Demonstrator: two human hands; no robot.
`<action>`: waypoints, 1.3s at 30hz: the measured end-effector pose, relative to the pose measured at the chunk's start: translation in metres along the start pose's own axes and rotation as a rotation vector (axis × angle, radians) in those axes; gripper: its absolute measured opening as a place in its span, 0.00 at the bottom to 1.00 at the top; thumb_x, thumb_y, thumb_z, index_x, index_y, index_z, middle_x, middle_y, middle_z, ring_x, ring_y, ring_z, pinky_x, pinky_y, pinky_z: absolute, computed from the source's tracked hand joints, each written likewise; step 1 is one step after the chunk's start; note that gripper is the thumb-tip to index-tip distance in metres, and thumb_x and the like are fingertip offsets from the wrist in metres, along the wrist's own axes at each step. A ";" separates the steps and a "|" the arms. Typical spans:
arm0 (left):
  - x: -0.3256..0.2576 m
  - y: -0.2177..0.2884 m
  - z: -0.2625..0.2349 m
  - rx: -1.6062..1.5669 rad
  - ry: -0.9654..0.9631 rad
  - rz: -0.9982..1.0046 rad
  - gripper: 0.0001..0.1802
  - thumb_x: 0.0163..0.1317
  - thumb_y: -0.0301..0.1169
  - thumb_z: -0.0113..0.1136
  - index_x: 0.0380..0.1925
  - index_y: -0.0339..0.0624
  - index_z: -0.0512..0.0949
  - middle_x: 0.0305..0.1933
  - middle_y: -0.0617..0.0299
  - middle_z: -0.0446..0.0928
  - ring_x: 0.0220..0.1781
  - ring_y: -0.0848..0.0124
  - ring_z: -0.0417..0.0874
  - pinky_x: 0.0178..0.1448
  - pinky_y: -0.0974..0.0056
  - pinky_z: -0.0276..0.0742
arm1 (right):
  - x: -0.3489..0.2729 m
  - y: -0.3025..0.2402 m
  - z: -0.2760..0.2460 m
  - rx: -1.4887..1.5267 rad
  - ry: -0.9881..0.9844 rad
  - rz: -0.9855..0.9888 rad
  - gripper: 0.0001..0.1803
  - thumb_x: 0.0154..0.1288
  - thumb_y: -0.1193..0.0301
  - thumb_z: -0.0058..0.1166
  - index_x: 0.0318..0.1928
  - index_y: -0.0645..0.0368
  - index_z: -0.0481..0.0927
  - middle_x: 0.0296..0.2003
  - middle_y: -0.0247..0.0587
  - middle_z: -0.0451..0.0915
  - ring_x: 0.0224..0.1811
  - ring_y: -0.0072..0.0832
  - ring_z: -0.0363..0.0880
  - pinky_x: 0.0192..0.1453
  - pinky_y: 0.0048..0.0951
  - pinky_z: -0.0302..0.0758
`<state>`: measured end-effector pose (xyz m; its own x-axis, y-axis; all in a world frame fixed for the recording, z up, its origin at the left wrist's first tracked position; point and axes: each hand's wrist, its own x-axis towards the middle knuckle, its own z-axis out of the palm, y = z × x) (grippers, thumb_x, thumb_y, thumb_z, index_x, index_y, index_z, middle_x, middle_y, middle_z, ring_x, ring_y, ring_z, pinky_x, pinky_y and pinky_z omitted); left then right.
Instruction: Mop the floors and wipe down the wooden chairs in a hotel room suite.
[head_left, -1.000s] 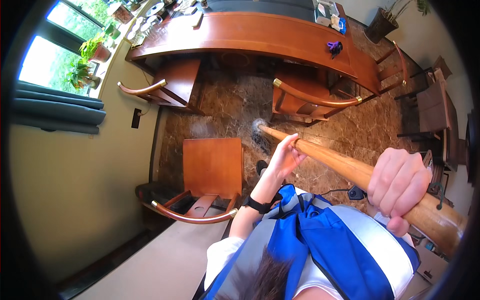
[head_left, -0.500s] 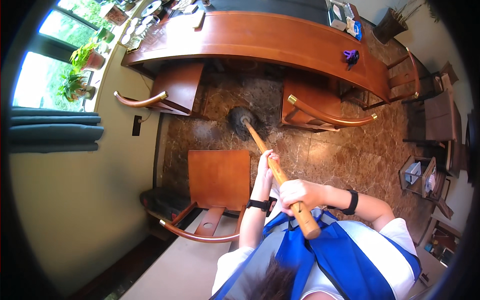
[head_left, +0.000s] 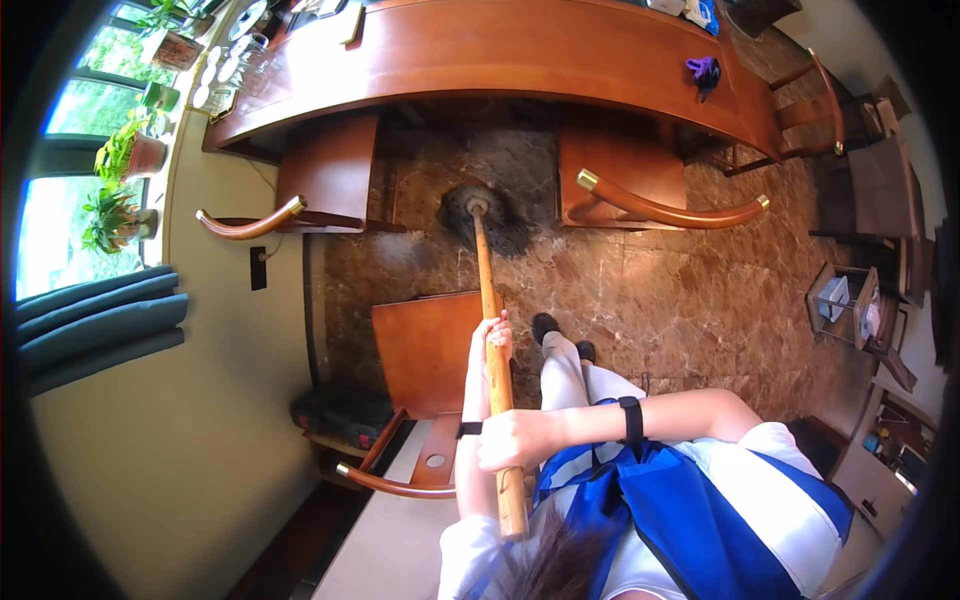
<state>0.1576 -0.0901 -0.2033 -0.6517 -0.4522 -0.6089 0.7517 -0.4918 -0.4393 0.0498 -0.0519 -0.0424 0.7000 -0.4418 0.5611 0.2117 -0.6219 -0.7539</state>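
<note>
In the head view, the left hand [head_left: 492, 340] was wrapped around the middle of the wooden mop handle [head_left: 490, 330], and the right hand [head_left: 515, 440] was clenched on it nearer its upper end. The dark mop head [head_left: 487, 215] lay on the brown marble floor [head_left: 650, 300], just short of the long curved wooden bench [head_left: 480, 50] and between two wooden chairs [head_left: 620, 180]. The floor by the mop head looked partly covered; the stretch to the right of it appeared left. Left of the bench stood potted plants [head_left: 135, 160] at a window, with blue curtains [head_left: 95, 325] below.
</note>
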 end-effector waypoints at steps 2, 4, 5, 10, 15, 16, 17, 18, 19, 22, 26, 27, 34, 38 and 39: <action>0.000 -0.010 -0.002 0.100 0.023 0.103 0.09 0.51 0.23 0.48 0.34 0.32 0.64 0.17 0.67 0.60 0.14 0.82 0.60 0.16 0.81 0.61 | -0.011 -0.002 0.006 0.002 -0.211 0.053 0.10 0.36 0.71 0.52 0.23 0.54 0.68 0.18 0.31 0.66 0.24 0.29 0.67 0.33 0.28 0.66; 0.003 -0.026 -0.005 0.016 -0.021 0.062 0.09 0.52 0.23 0.47 0.34 0.33 0.65 0.17 0.67 0.60 0.14 0.82 0.60 0.17 0.81 0.61 | -0.028 -0.006 0.005 0.023 -0.126 0.023 0.09 0.36 0.72 0.52 0.24 0.54 0.68 0.19 0.32 0.67 0.26 0.29 0.68 0.38 0.28 0.66; 0.007 -0.034 -0.005 -0.038 -0.020 0.076 0.08 0.52 0.23 0.48 0.33 0.34 0.64 0.17 0.67 0.60 0.15 0.82 0.61 0.18 0.80 0.63 | -0.036 -0.009 0.001 0.055 -0.100 -0.030 0.09 0.37 0.72 0.52 0.24 0.55 0.68 0.19 0.32 0.67 0.29 0.29 0.69 0.42 0.29 0.65; 0.028 -0.073 -0.019 0.235 0.028 0.196 0.06 0.49 0.25 0.49 0.21 0.38 0.63 0.16 0.66 0.64 0.15 0.79 0.64 0.20 0.79 0.64 | -0.095 -0.058 -0.039 -0.407 -0.079 0.558 0.29 0.38 0.77 0.52 0.47 0.52 0.62 0.45 0.43 0.60 0.47 0.36 0.63 0.53 0.36 0.58; 0.067 -0.114 -0.078 0.582 0.267 0.372 0.07 0.49 0.25 0.49 0.19 0.38 0.62 0.13 0.61 0.65 0.13 0.74 0.66 0.18 0.74 0.66 | -0.177 -0.105 -0.047 1.340 0.533 1.592 0.28 0.58 0.55 0.37 0.55 0.57 0.51 0.50 0.45 0.56 0.47 0.33 0.64 0.47 0.35 0.66; 0.068 -0.122 -0.089 0.643 0.273 0.355 0.07 0.49 0.25 0.49 0.19 0.39 0.61 0.13 0.61 0.64 0.13 0.73 0.65 0.17 0.74 0.65 | -0.189 -0.117 -0.033 1.251 0.488 1.565 0.32 0.57 0.48 0.32 0.53 0.59 0.52 0.47 0.46 0.61 0.44 0.32 0.67 0.46 0.35 0.67; 0.067 -0.141 -0.104 0.775 0.272 0.424 0.06 0.49 0.26 0.47 0.19 0.39 0.62 0.13 0.62 0.64 0.12 0.73 0.65 0.17 0.72 0.65 | -0.201 -0.127 -0.019 1.256 0.523 1.546 0.29 0.56 0.52 0.40 0.49 0.59 0.55 0.40 0.46 0.67 0.36 0.32 0.71 0.40 0.34 0.71; 0.064 -0.154 -0.113 0.818 0.313 0.425 0.06 0.49 0.26 0.47 0.18 0.39 0.62 0.13 0.62 0.64 0.12 0.74 0.65 0.17 0.72 0.66 | -0.212 -0.142 -0.001 1.339 0.575 1.554 0.25 0.54 0.55 0.45 0.46 0.58 0.57 0.35 0.45 0.69 0.31 0.31 0.72 0.35 0.31 0.72; 0.064 -0.168 -0.118 0.854 0.305 0.383 0.06 0.48 0.26 0.48 0.18 0.39 0.62 0.13 0.62 0.64 0.12 0.74 0.65 0.17 0.72 0.66 | -0.223 -0.156 0.015 1.412 0.622 1.576 0.22 0.53 0.58 0.49 0.42 0.57 0.58 0.30 0.44 0.71 0.27 0.30 0.73 0.30 0.28 0.73; 0.059 -0.210 -0.130 0.937 0.409 0.328 0.06 0.48 0.26 0.48 0.19 0.37 0.63 0.14 0.61 0.66 0.13 0.72 0.67 0.18 0.70 0.67 | -0.261 -0.192 0.033 1.473 0.794 1.490 0.14 0.51 0.70 0.51 0.34 0.55 0.60 0.20 0.35 0.67 0.14 0.16 0.64 0.16 0.17 0.65; 0.062 -0.262 -0.134 1.032 0.414 0.234 0.09 0.44 0.21 0.52 0.23 0.31 0.62 0.16 0.56 0.67 0.15 0.67 0.70 0.20 0.66 0.70 | -0.293 -0.231 0.017 1.388 0.882 1.547 0.08 0.50 0.76 0.47 0.28 0.57 0.61 0.17 0.31 0.64 0.12 0.14 0.62 0.13 0.14 0.62; 0.062 -0.268 -0.135 1.035 0.389 0.253 0.09 0.44 0.21 0.51 0.23 0.32 0.60 0.15 0.57 0.66 0.15 0.68 0.70 0.19 0.66 0.69 | -0.295 -0.237 0.015 1.277 0.871 1.539 0.07 0.50 0.76 0.47 0.25 0.58 0.62 0.15 0.31 0.64 0.12 0.15 0.63 0.13 0.15 0.63; 0.075 -0.242 -0.134 1.114 0.388 0.299 0.09 0.43 0.21 0.48 0.22 0.36 0.58 0.13 0.60 0.62 0.12 0.72 0.65 0.17 0.68 0.67 | -0.264 -0.210 0.035 1.205 1.028 1.521 0.12 0.49 0.77 0.46 0.33 0.53 0.59 0.16 0.33 0.63 0.13 0.18 0.62 0.15 0.18 0.63; 0.097 -0.194 -0.112 1.196 0.379 0.276 0.07 0.44 0.23 0.47 0.21 0.38 0.59 0.14 0.62 0.62 0.12 0.73 0.65 0.17 0.69 0.67 | -0.226 -0.160 0.028 1.222 1.106 1.438 0.11 0.51 0.77 0.44 0.34 0.57 0.58 0.17 0.35 0.63 0.14 0.20 0.63 0.17 0.19 0.63; 0.105 -0.184 -0.104 1.214 0.383 0.210 0.07 0.45 0.23 0.47 0.20 0.38 0.59 0.13 0.62 0.62 0.12 0.73 0.65 0.17 0.69 0.67 | -0.220 -0.149 0.021 1.241 1.103 1.430 0.12 0.51 0.77 0.44 0.36 0.57 0.57 0.17 0.35 0.63 0.13 0.21 0.63 0.16 0.20 0.63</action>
<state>-0.0386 0.0301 -0.2552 -0.3108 -0.4616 -0.8309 0.1319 -0.8866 0.4433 -0.1214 0.1514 -0.0602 0.2752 -0.4650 -0.8414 0.5739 0.7816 -0.2442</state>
